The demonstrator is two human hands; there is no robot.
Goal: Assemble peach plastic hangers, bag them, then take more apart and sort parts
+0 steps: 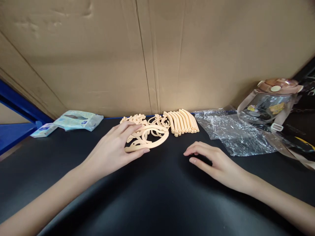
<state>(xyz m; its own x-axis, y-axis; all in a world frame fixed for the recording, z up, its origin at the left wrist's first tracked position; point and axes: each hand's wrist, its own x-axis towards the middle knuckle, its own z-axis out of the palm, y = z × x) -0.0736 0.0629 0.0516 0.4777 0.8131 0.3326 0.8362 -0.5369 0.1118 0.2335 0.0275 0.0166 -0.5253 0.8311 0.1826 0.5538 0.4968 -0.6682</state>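
My left hand (pixel 114 146) is closed on a cream curved plastic piece (pixel 161 140) that looks like a hanger part, its thumb below and fingers above. The piece bows into a loop to the right of the fingers. Behind it lies a loose pile of cream hook-shaped pieces (pixel 157 120), partly hidden by the hand. To the right of the pile, a neat row of cream curved arms (pixel 182 122) lies close together. My right hand (pixel 209 157) hovers over or rests on the black table, fingers apart and holding nothing; which of the two I cannot tell.
Crumpled clear plastic bags (pixel 236 132) lie on the right of the black table (pixel 157 203). Beyond them stands a clear bottle with a brown lid (pixel 272 101) and a strap. Tissue packs (pixel 78 120) are at the left. A cardboard wall (pixel 157 55) rises behind.
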